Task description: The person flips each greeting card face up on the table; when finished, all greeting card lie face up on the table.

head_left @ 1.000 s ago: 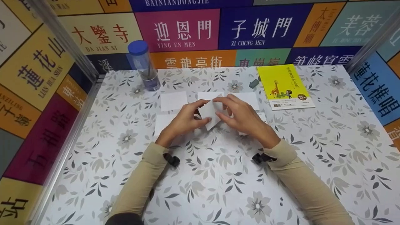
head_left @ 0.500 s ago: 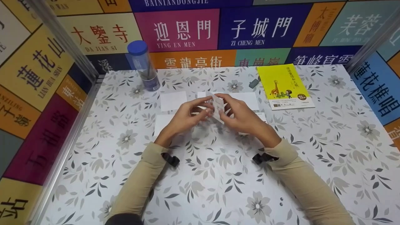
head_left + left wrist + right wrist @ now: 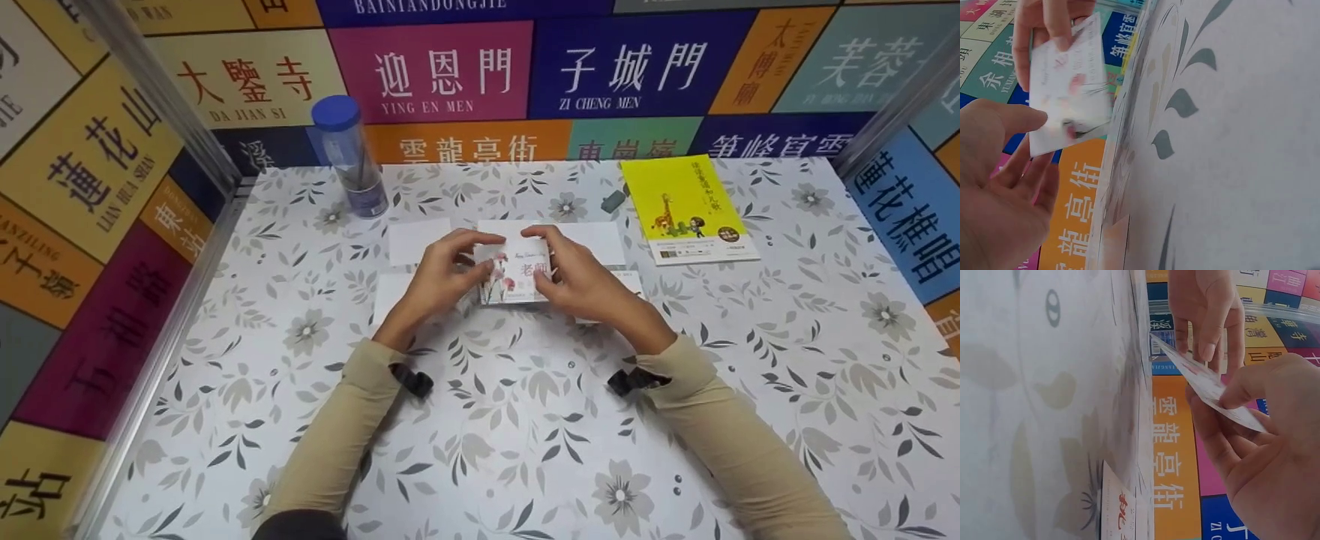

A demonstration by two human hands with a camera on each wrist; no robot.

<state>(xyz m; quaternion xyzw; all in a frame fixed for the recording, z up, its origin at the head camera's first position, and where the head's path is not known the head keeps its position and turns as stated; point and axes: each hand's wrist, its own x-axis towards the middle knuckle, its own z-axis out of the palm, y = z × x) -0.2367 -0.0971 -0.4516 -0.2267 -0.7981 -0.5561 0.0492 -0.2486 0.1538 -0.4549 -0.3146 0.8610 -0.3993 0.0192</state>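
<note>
Both hands, left hand and right hand, pinch the card's side edges above the table.

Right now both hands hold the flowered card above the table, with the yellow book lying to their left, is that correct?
Not quite: the book lies to the right of the hands, as the head view shows. Both the left hand and right hand do hold the card.

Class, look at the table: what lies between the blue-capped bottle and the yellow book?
In the head view, only a small grey eraser lies between bottle and book; otherwise bare tablecloth.
</note>
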